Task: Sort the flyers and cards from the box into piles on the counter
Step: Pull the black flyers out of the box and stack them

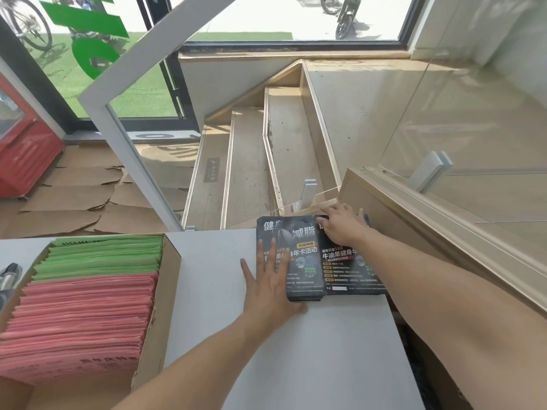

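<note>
Two piles of black flyers lie side by side at the far right of the white counter (207, 291). My left hand (270, 287) lies flat with spread fingers on the left pile (299, 255), at its near left edge. My right hand (343, 224) rests on the far end of the right pile (349, 270), its fingers curved over the top edge. The cardboard box (165, 294) stands at the left of the counter, filled with a green stack (103, 255) at the back and a pink stack (80, 324) in front.
Beyond the counter's far edge a staircase (251, 161) drops away behind a white railing post (133, 152). A wooden ledge with a glass panel (444, 232) runs along the right. A dark object (9, 276) lies left of the box.
</note>
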### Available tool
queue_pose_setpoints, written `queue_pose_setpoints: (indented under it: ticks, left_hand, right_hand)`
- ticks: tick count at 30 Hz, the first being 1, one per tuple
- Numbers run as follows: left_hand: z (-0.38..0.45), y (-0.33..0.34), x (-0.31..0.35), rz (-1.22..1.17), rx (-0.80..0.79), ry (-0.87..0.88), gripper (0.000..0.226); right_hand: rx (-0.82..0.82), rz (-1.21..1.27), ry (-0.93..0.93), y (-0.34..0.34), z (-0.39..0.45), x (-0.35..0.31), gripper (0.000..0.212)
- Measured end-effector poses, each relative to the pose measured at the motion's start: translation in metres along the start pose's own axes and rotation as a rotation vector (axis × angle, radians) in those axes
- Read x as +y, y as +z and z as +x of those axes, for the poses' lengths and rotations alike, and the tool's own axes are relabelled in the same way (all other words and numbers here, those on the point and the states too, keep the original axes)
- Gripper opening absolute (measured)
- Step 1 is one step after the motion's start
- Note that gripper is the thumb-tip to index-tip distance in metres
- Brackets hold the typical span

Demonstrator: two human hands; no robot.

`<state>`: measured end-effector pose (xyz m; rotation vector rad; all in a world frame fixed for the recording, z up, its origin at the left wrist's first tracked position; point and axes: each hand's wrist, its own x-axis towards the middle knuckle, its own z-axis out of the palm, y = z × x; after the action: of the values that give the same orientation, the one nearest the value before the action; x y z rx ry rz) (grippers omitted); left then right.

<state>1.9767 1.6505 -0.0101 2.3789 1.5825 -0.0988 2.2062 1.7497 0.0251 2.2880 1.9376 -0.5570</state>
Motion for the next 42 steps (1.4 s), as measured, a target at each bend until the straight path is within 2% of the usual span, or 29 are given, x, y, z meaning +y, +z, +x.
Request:
queue_pose_setpoints:
  ticks: [5,7,13,29,33,36,38,39,41,42]
  left_hand:
    - [0.015,-0.008,0.031,0.154,0.022,0.262,0.124]
    - [0.022,-0.008,0.044,0.193,0.005,0.314,0.121]
    - [0.040,-0.001,0.059,0.207,-0.065,0.335,0.111]
    - [0.044,0.007,0.052,0.283,-0.025,0.466,0.090]
    - [0.044,0.012,0.054,0.279,0.000,0.461,0.090]
    - [0.043,0.004,0.055,0.223,-0.013,0.460,0.103]
    - [0.040,-0.007,0.054,0.090,0.051,0.364,0.112]
    - [0.040,-0.014,0.051,-0.001,0.114,0.246,0.111]
    - [0.046,-0.027,0.038,-0.265,0.230,-0.114,0.103]
    - [0.052,-0.034,0.029,-0.437,0.228,-0.306,0.101]
  right_hand:
    - [-0.072,0.029,0.061,-0.002,0.007,0.018,0.054]
    - [-0.084,0.011,0.049,-0.004,0.012,0.022,0.052]
    - [-0.074,-0.018,0.009,0.000,0.027,0.030,0.054]
    - [-0.126,-0.014,-0.018,-0.005,0.037,0.037,0.054]
    - [-0.113,-0.030,0.003,-0.001,0.035,0.035,0.055]
    - [-0.113,-0.037,0.021,-0.001,0.036,0.032,0.056]
    - [-0.092,0.012,0.030,-0.001,0.038,0.030,0.056]
    - [-0.077,0.053,0.032,-0.001,0.038,0.029,0.053]
    - [-0.053,0.163,-0.004,0.001,0.035,0.023,0.046]
    - [-0.051,0.227,-0.040,0.002,0.034,0.018,0.043]
